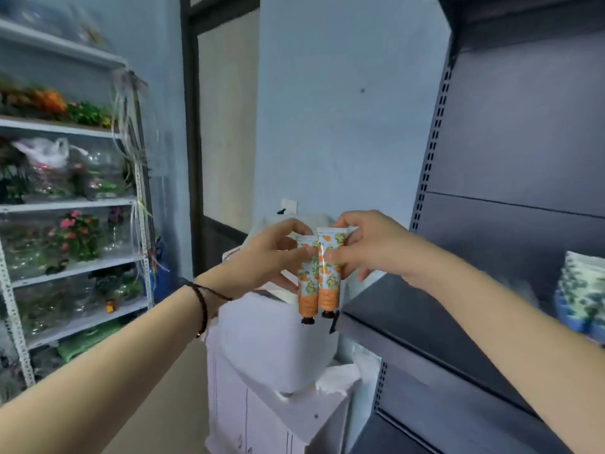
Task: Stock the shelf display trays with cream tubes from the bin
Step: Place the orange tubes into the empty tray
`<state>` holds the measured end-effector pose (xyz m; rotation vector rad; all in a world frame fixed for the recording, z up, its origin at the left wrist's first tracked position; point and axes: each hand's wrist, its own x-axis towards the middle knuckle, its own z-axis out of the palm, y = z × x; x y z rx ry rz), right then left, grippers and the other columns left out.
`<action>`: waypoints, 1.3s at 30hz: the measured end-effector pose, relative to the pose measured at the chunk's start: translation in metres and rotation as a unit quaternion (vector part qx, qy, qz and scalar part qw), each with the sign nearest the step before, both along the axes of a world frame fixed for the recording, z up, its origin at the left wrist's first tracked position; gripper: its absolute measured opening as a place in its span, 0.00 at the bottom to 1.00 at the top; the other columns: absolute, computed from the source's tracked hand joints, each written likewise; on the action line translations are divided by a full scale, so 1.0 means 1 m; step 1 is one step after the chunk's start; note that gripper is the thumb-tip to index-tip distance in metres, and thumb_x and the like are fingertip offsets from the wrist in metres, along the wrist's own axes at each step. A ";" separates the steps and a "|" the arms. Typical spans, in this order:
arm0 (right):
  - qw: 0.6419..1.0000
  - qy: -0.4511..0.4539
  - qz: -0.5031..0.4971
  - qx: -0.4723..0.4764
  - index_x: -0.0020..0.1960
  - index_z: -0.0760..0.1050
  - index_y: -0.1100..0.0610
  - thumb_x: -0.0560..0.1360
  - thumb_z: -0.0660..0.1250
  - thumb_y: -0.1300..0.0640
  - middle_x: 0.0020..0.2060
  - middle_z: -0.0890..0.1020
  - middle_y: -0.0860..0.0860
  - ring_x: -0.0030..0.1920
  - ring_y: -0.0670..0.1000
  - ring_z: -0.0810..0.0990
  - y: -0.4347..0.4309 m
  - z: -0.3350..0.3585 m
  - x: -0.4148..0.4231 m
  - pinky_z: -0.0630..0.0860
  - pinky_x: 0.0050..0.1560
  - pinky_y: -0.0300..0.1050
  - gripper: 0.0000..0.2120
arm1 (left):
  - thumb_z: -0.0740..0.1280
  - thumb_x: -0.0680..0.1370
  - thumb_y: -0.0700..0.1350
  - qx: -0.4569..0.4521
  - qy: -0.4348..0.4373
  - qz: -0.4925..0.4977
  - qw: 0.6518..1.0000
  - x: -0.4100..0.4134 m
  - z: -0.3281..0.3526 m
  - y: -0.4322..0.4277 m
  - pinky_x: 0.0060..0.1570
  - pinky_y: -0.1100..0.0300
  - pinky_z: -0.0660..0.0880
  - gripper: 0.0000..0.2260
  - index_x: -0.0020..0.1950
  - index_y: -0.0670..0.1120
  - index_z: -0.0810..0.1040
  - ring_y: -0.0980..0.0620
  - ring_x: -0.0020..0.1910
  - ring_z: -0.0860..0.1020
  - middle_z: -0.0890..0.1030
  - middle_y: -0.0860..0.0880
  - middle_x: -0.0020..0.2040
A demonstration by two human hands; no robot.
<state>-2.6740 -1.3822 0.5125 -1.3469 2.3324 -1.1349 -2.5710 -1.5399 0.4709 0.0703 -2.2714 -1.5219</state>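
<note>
Two orange-patterned cream tubes hang in the air just off the left front corner of the dark shelf (425,326), over the white cabinet (278,352) that stands against that corner. The left hand (273,253) pinches the left tube (308,286) near its crimped top between thumb and curled fingers. The right hand (371,247) pinches the right tube (330,273) the same way. Both tubes point cap down, printed faces toward the camera, and their long edges touch.

Holding them side by side like this looks like squaring up a pair, so that they can go onto the shelf together, facing the same way. Holding them by the flat top ends leaves the caps free to be set down first.

Far along the shelf, at its right end, sits a stack of blue-and-green patterned packs (582,290). It may be stock already in a display tray, but blur hides any tray edge. No bin shows clearly. Well to the shelf's left stands a white rack (78,203) of flowers.
</note>
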 end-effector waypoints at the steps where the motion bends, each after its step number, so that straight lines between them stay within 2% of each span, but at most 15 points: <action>1: 1.000 0.002 -0.015 0.002 0.50 0.74 0.56 0.72 0.73 0.62 0.43 0.85 0.57 0.39 0.55 0.85 0.009 0.015 -0.007 0.78 0.32 0.42 0.10 | 0.65 0.78 0.41 -0.009 0.006 -0.014 1.000 -0.010 0.015 0.009 0.43 0.42 0.81 0.09 0.57 0.42 0.71 0.48 0.40 0.81 0.80 0.42 0.43; 4: 0.999 0.004 -0.053 0.012 0.49 0.73 0.54 0.71 0.74 0.61 0.42 0.85 0.58 0.36 0.54 0.85 0.038 0.047 -0.032 0.78 0.30 0.42 0.12 | 0.66 0.78 0.41 -0.027 0.013 -0.044 0.999 -0.043 0.048 0.034 0.44 0.44 0.81 0.09 0.57 0.41 0.72 0.51 0.36 0.81 0.81 0.43 0.42; 8: 0.995 0.006 -0.093 0.022 0.57 0.75 0.58 0.71 0.74 0.60 0.44 0.86 0.57 0.38 0.54 0.86 0.075 0.073 -0.067 0.80 0.33 0.42 0.16 | 0.67 0.77 0.43 -0.063 0.016 -0.069 0.996 -0.089 0.072 0.062 0.45 0.44 0.81 0.09 0.55 0.42 0.73 0.47 0.38 0.81 0.82 0.43 0.41; 11: 0.993 0.016 -0.114 0.034 0.55 0.77 0.59 0.72 0.74 0.60 0.44 0.86 0.58 0.38 0.54 0.86 0.097 0.085 -0.093 0.80 0.32 0.42 0.13 | 0.68 0.76 0.44 -0.086 0.011 -0.088 0.992 -0.125 0.084 0.079 0.46 0.47 0.81 0.09 0.53 0.43 0.73 0.50 0.36 0.81 0.81 0.51 0.34; 18: 0.988 0.019 -0.138 0.059 0.52 0.79 0.61 0.75 0.69 0.62 0.45 0.85 0.60 0.37 0.53 0.85 0.139 0.100 -0.164 0.82 0.35 0.41 0.06 | 0.68 0.77 0.45 -0.147 0.004 -0.122 0.982 -0.210 0.105 0.117 0.38 0.55 0.80 0.05 0.49 0.46 0.73 0.48 0.39 0.81 0.82 0.45 0.41; 20: 0.986 0.021 -0.148 0.074 0.54 0.78 0.62 0.76 0.68 0.62 0.46 0.85 0.61 0.39 0.54 0.85 0.147 0.099 -0.187 0.82 0.37 0.41 0.07 | 0.68 0.77 0.45 -0.166 0.000 -0.124 0.978 -0.236 0.105 0.123 0.35 0.58 0.79 0.04 0.47 0.48 0.73 0.50 0.39 0.80 0.82 0.44 0.43; 23: 0.978 0.055 -0.169 0.113 0.55 0.79 0.63 0.77 0.67 0.62 0.45 0.84 0.59 0.40 0.52 0.83 0.153 0.092 -0.222 0.81 0.36 0.40 0.08 | 0.68 0.77 0.45 -0.177 0.001 -0.119 0.977 -0.275 0.099 0.128 0.32 0.61 0.77 0.04 0.47 0.48 0.73 0.55 0.35 0.79 0.80 0.49 0.38; 26: 0.959 0.112 -0.210 0.150 0.52 0.81 0.62 0.74 0.71 0.61 0.34 0.81 0.52 0.33 0.45 0.79 0.155 0.081 -0.256 0.76 0.30 0.35 0.08 | 0.69 0.76 0.43 -0.189 -0.002 -0.109 0.976 -0.313 0.086 0.133 0.33 0.62 0.77 0.04 0.45 0.48 0.74 0.54 0.34 0.78 0.79 0.48 0.37; 29: 0.941 0.145 -0.234 0.199 0.51 0.82 0.61 0.73 0.71 0.60 0.30 0.78 0.51 0.26 0.44 0.75 0.155 0.067 -0.283 0.70 0.25 0.34 0.07 | 0.69 0.76 0.41 -0.228 -0.014 -0.093 0.969 -0.343 0.070 0.140 0.35 0.62 0.79 0.04 0.46 0.46 0.74 0.55 0.33 0.78 0.79 0.48 0.37; 32: 0.927 0.166 -0.245 0.231 0.49 0.83 0.61 0.72 0.71 0.59 0.31 0.79 0.54 0.31 0.52 0.75 0.156 0.054 -0.302 0.71 0.31 0.36 0.08 | 0.70 0.75 0.40 -0.262 -0.021 -0.079 0.962 -0.365 0.056 0.145 0.38 0.60 0.80 0.04 0.45 0.45 0.75 0.53 0.33 0.79 0.80 0.46 0.39; 39: 0.927 0.162 -0.233 0.244 0.50 0.81 0.64 0.73 0.72 0.57 0.35 0.83 0.56 0.33 0.53 0.75 0.148 0.036 -0.323 0.74 0.37 0.41 0.11 | 0.70 0.75 0.40 -0.289 -0.056 -0.060 0.954 -0.387 0.041 0.142 0.38 0.63 0.80 0.05 0.50 0.42 0.78 0.49 0.36 0.81 0.79 0.48 0.42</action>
